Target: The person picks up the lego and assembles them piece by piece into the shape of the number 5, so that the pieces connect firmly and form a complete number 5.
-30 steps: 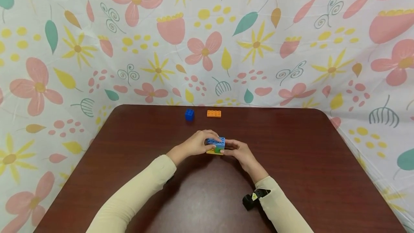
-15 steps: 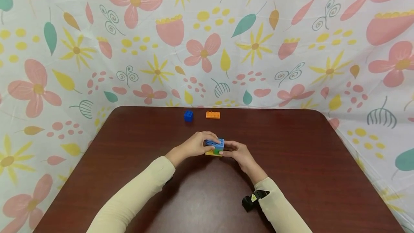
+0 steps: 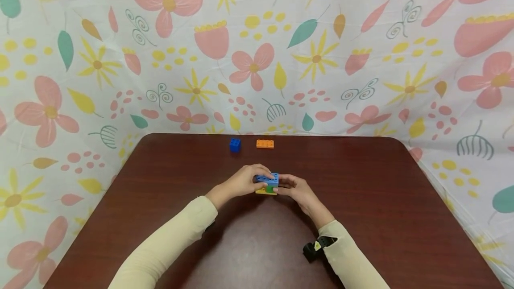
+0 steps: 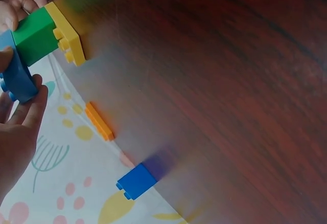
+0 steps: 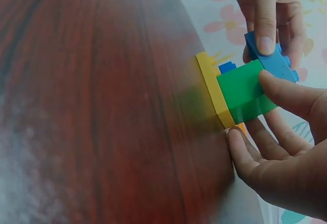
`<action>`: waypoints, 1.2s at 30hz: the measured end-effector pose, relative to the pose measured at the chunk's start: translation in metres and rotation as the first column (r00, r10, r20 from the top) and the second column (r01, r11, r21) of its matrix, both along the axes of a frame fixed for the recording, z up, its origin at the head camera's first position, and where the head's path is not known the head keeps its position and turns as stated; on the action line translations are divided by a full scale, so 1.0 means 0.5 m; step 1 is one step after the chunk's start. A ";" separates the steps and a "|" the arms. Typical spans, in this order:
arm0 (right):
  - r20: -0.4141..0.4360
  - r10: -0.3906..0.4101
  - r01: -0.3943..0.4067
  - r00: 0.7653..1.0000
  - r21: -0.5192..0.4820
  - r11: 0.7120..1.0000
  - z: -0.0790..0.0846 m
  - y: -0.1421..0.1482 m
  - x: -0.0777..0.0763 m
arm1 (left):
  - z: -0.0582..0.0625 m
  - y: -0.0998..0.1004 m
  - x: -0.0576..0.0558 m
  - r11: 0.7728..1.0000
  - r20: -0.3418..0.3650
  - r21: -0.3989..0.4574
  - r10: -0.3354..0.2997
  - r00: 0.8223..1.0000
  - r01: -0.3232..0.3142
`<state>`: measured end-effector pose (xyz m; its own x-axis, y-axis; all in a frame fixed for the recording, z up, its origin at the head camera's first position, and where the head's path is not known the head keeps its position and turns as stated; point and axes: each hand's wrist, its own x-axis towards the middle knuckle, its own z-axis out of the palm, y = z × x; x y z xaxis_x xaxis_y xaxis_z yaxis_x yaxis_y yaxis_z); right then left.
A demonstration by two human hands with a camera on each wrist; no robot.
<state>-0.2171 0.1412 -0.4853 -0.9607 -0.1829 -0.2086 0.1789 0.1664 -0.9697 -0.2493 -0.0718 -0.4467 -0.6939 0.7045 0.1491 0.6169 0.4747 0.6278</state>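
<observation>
A small stack of toy building bricks stands between the two hands at the middle of the table. At its bottom is a flat yellow brick (image 5: 213, 90), its studs showing beside a taller green brick (image 5: 244, 92). The green one rises from one end of the yellow. A light blue brick (image 4: 20, 78) lies across the top. My left hand (image 3: 241, 180) pinches that light blue brick between thumb and fingers. From the other side my right hand (image 3: 300, 194) grips the green brick, thumb on its near face, one fingertip down by the yellow brick's end.
Toward the far edge of the dark wooden table (image 3: 361, 200) sit a dark blue brick (image 3: 235, 145) and, to its right, a flat orange brick (image 3: 265, 144). A flower-patterned cloth (image 3: 257, 26) hangs behind the table.
</observation>
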 end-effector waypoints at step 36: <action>-0.027 0.064 -0.065 0.998 -0.053 0.996 -0.001 0.007 -0.005 | 0.000 -0.024 -0.026 0.975 0.098 0.221 -0.057 0.994 0.034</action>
<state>-0.2198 0.1449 -0.4856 -0.9514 -0.2551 -0.1726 0.1446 0.1246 -0.9816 -0.2622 -0.0837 -0.4465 -0.6817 0.6938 0.2322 0.5611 0.2922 0.7744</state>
